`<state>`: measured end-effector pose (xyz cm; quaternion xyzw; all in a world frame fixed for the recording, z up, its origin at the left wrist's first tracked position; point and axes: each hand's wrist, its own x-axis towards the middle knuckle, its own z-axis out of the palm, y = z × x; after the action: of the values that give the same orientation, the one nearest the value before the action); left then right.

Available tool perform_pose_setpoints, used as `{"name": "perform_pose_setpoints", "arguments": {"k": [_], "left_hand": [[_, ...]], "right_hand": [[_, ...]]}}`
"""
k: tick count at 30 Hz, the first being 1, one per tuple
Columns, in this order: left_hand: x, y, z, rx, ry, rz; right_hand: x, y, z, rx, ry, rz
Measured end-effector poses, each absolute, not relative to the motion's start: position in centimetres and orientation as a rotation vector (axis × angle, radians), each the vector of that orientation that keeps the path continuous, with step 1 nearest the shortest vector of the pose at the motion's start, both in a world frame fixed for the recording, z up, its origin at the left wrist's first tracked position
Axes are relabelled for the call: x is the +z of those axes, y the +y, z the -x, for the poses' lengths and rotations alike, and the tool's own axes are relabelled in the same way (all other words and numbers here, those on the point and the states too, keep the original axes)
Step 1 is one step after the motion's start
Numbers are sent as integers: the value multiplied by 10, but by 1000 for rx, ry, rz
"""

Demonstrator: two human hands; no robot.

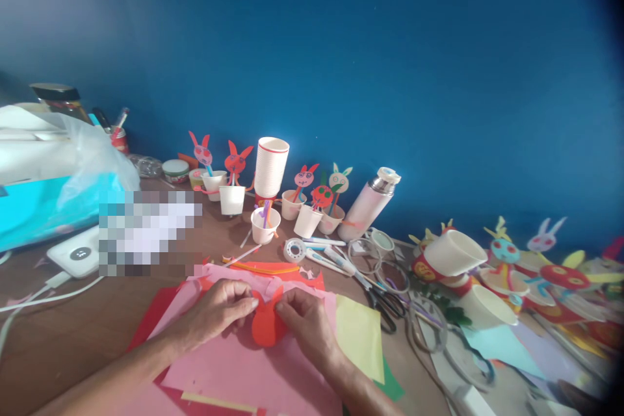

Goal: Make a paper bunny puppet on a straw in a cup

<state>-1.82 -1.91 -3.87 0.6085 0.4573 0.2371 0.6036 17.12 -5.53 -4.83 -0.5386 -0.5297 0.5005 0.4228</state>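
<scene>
From here I log left hand [214, 312] and right hand [307, 325] together, pressing the red cutout [266, 324] between them, long axis pointing away.

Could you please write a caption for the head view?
The left hand and right hand hold a red paper cutout on pink paper.

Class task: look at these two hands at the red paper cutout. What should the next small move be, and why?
Probably lift the red paper cutout off the pink paper sheet: the fingers of the left hand and right hand are already at its top, and the scissors lie off to the right, out of both hands.
</scene>
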Motion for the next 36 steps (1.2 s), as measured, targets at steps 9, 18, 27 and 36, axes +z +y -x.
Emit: {"name": "perform_pose_setpoints", "arguments": {"k": [9,18,27,36], "left_hand": [[-43,-22,16,543,1064,-1329],[-35,-25,12,633,1114,-1296],[-37,-22,15,653,1101,-1236],[-36,-21,19,673,1064,-1214]], "right_hand": [[-49,-56,-170,1268,-1260,1338],[-51,-56,-169,1297,-1221,1299],[-53,-55,-171,1276,-1192,1321],[-53,-55,-172,1285,-1172,1316]]}}
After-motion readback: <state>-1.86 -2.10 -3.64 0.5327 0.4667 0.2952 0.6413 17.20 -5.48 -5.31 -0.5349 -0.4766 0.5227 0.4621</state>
